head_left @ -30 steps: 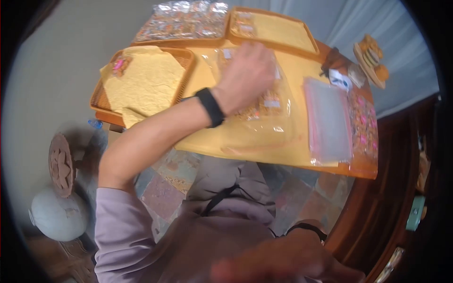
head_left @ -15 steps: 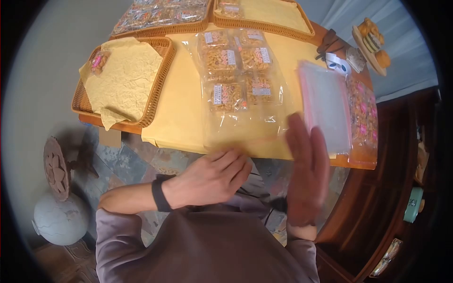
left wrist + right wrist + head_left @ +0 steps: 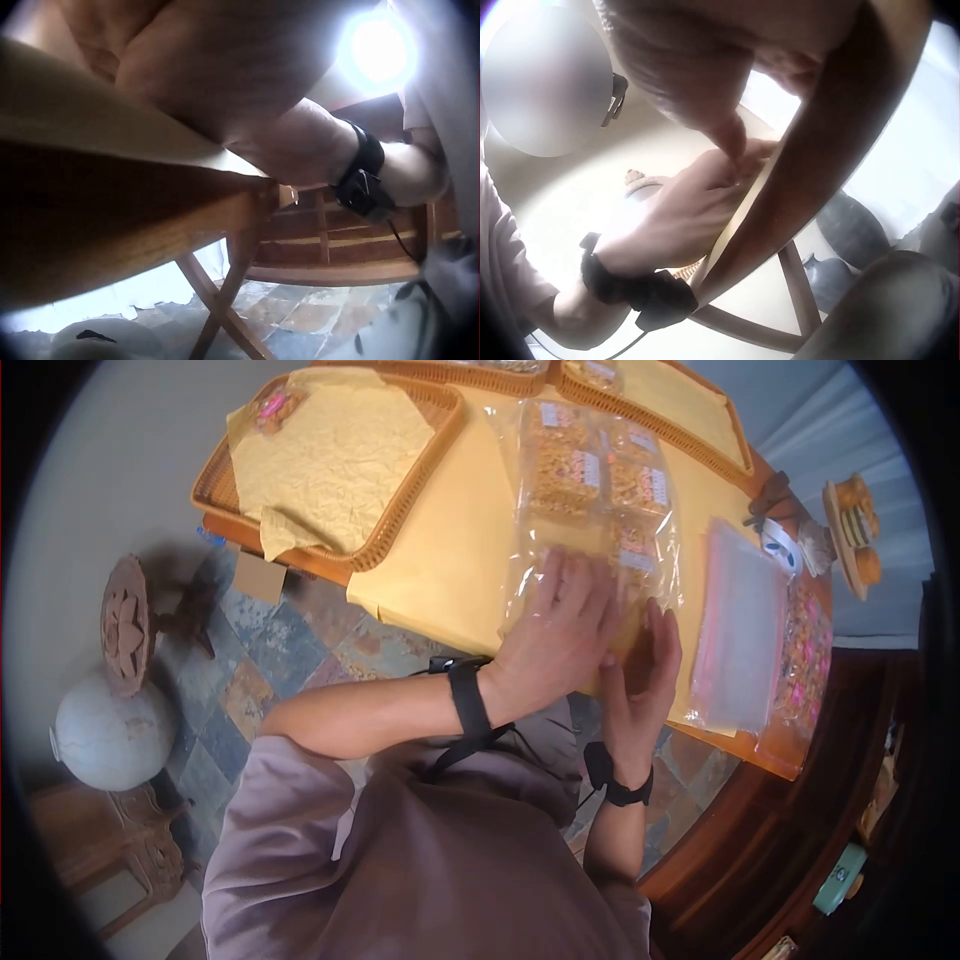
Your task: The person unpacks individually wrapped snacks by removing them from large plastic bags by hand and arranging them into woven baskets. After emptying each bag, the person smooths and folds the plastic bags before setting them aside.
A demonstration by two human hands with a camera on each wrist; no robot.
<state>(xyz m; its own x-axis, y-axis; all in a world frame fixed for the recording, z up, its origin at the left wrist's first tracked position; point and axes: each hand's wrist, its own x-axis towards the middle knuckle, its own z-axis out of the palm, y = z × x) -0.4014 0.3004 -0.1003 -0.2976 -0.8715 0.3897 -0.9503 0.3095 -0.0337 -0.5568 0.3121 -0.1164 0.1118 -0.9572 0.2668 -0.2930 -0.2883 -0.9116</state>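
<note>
A clear plastic bag (image 3: 512, 525) of several packs of crunchy-looking snacks (image 3: 566, 478) lies on the yellow sheet covering the table. My left hand (image 3: 555, 640) rests over the bag's near part, fingers stretched forward across the lower packs and hiding some of them. Close at its right, my right hand (image 3: 645, 680) is at the bag's near right corner, thumb and fingers apart and loosely bent. Both wrist views look up from below the table edge (image 3: 172, 247), so the bag is hidden there; the right wrist view shows the left hand (image 3: 697, 199) at the edge.
Left on the table stands a paper-lined wicker tray (image 3: 440, 435) with one pink-labelled pack (image 3: 275, 408). Another tray (image 3: 735, 435) is at the back. Empty clear bags (image 3: 738, 630) and pink-labelled packs (image 3: 803, 660) lie at right, near a food-topped wooden board (image 3: 845, 545).
My left hand reached over the packs, drew back below the table edge, then came forward onto the bag. My right hand rose from low at right to the bag's near corner. The view shifted.
</note>
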